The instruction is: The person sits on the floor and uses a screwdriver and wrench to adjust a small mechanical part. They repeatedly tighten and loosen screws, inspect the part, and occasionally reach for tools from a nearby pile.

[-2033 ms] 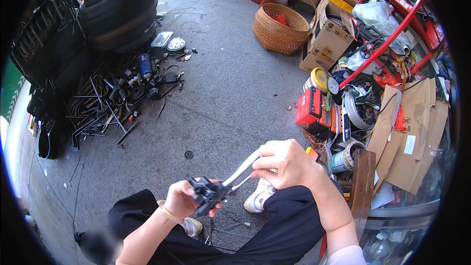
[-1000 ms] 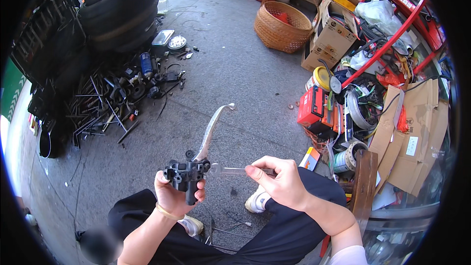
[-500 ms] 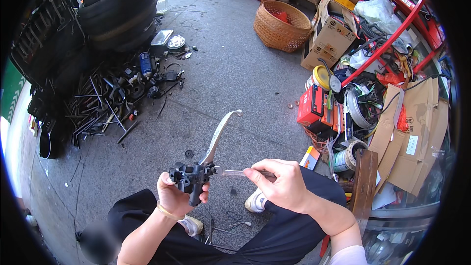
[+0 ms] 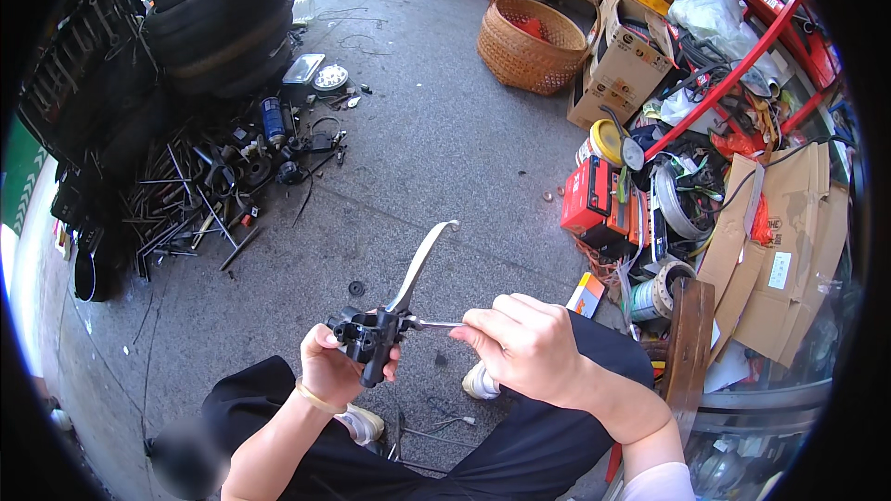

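My left hand (image 4: 330, 369) is wrapped round the black body of a brake lever assembly (image 4: 373, 341), holding it above the floor between my knees. Its curved silver lever (image 4: 419, 264) points up and away from me. From the right, my right hand (image 4: 524, 353) grips a slim silver wrench (image 4: 436, 323). The wrench's far end meets the right side of the black body, by the lever's base. My fingers cover the rest of the wrench. Just beyond the assembly, a small black ring (image 4: 356, 289) lies on the floor.
Loose tools and metal parts (image 4: 213, 190) are heaped at the left, below stacked tyres (image 4: 218, 28). To the right are a red battery (image 4: 588, 197), flattened cardboard (image 4: 798, 260) and a wooden block (image 4: 689, 343). A wicker basket (image 4: 531, 51) stands farther off.
The brake lever assembly has shifted slightly right and tilted a little. My right hand has turned and come slightly closer to it, so less of the wrench shows.
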`<state>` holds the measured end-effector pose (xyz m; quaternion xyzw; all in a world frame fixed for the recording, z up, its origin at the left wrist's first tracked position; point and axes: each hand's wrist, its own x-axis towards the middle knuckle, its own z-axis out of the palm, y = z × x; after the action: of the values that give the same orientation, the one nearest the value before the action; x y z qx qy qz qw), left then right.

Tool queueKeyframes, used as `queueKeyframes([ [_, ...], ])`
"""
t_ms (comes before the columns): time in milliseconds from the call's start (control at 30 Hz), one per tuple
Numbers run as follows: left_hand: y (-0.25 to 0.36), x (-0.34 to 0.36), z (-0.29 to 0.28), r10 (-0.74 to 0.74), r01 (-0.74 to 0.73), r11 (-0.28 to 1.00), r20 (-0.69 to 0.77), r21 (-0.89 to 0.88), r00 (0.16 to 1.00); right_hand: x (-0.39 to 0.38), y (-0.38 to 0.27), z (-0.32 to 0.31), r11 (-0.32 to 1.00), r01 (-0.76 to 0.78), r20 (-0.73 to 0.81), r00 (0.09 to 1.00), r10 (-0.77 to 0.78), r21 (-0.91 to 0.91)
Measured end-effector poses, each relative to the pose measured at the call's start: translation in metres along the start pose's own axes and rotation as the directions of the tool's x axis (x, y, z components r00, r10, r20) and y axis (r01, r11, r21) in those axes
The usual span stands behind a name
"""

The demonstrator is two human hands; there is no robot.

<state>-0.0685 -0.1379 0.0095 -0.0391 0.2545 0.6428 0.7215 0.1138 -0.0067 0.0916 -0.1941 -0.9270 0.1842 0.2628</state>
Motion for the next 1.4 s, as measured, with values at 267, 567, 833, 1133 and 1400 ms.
queueKeyframes([
  [267, 0.0, 0.0, 0.0, -0.049, 0.049, 0.997, 0.009, -0.06, 0.999, 0.0, 0.0, -0.003, 0.992, 0.082, 0.022, 0.997, -0.08, -0.1],
  [567, -0.001, 0.003, -0.005, -0.073, 0.076, 0.992, 0.032, -0.096, 0.997, 0.005, 0.004, -0.007, 0.936, 0.297, 0.083, 0.954, -0.287, -0.186],
  [833, -0.001, 0.001, -0.003, -0.052, 0.064, 0.984, 0.076, -0.168, 0.996, 0.007, 0.015, -0.013, 0.985, -0.074, 0.06, 0.996, 0.065, 0.154],
  [1133, 0.003, -0.005, -0.001, 0.081, -0.059, 0.983, 0.122, -0.175, 0.989, 0.003, 0.009, 0.001, 0.419, -0.734, 0.501, 0.675, 0.542, 0.536],
  [1400, 0.003, -0.006, 0.0, 0.088, -0.07, 0.982, 0.093, -0.177, 0.992, -0.001, 0.0, 0.008, 0.393, -0.702, 0.431, 0.69, 0.581, 0.594],
])
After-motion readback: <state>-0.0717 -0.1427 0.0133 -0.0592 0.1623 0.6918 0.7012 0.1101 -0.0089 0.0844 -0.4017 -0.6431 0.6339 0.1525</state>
